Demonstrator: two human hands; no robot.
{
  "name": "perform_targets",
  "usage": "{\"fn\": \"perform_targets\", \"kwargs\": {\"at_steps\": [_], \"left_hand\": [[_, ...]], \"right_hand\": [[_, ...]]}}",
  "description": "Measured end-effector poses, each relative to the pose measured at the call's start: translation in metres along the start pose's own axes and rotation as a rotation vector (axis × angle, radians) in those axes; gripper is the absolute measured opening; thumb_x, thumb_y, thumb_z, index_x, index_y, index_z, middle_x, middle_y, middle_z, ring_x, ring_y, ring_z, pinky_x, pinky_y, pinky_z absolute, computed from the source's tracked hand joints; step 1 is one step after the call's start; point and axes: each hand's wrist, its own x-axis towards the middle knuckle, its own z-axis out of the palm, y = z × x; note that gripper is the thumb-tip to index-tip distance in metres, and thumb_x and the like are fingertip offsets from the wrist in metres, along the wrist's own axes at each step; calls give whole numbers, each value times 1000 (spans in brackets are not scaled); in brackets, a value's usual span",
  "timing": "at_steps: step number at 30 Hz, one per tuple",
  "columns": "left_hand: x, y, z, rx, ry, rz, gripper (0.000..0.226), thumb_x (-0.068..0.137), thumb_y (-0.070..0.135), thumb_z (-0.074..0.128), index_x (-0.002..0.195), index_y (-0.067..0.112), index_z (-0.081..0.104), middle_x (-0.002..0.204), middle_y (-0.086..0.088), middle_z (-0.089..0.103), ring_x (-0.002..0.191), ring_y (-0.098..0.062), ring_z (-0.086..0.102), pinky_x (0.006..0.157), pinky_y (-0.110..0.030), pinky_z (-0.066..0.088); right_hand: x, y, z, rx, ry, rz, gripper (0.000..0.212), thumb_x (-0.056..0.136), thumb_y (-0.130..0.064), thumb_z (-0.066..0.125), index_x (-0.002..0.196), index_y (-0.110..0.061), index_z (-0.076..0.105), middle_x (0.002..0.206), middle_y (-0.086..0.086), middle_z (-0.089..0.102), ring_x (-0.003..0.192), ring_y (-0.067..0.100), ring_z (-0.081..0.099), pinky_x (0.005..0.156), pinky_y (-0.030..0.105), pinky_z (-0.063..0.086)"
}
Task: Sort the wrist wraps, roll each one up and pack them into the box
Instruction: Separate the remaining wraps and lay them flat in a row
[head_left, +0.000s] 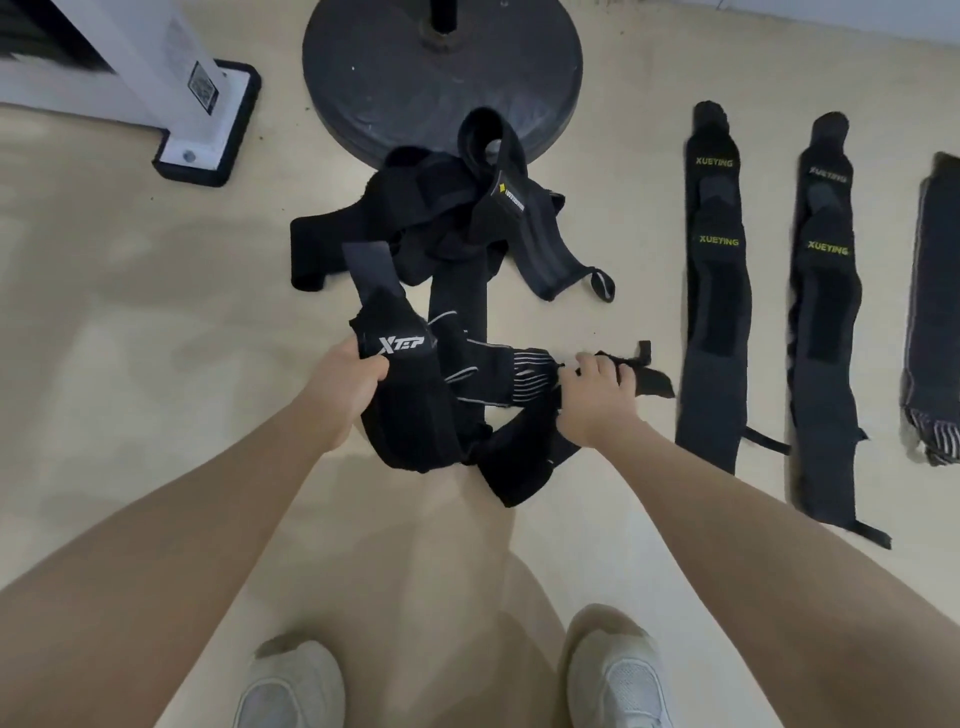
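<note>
A: Where is the XTEP wrap (410, 384)?

B: On the floor (130, 364), before the tangled pile (441, 218). The left hand (345, 384) grips its label end; the right hand (597, 389) pinches the striped end.

A: It handles how?

B: Probably light, soft and floppy; hold the ends

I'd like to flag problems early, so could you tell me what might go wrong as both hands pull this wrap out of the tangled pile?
1. The left hand grips the black XTEP-branded wrist wrap while the right hand grips a black wrap with white stripes; both cross the tangled heap of black wraps, so pulling may drag others along.
2. The two black XUEYING wraps laid flat lie close by; a dragged strap could disturb them.
</note>
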Motion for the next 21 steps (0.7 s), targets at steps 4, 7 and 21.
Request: {"fn": "perform_targets", "kwargs": {"at_steps": [4,7,21], "left_hand": [[12,-5,-10,-47,102,50,36,85,-8,38,101,15,60,87,0,63,84,-18,58,74,-30,48],[23,4,-17,-66,150,107,39,86,-8,38,91,23,61,86,4,63,80,-12,58,71,-27,47],[44,11,-3,-75,90,121,38,89,-2,39,105,25,61,93,3,67,87,-14,62,79,-28,52]], "right_hand": [[27,-41,-24,314,185,-169,52,94,-20,46,143,-11,31,155,14,18,139,32,22,111,42,23],[57,-63,-59,548,370,-156,53,95,-17,48,145,-13,30,157,13,13,137,32,25,107,41,31],[92,-40,-63,-390,351,-340,29,89,-8,41,115,-12,53,129,9,53,145,34,4,112,55,-14]]}}
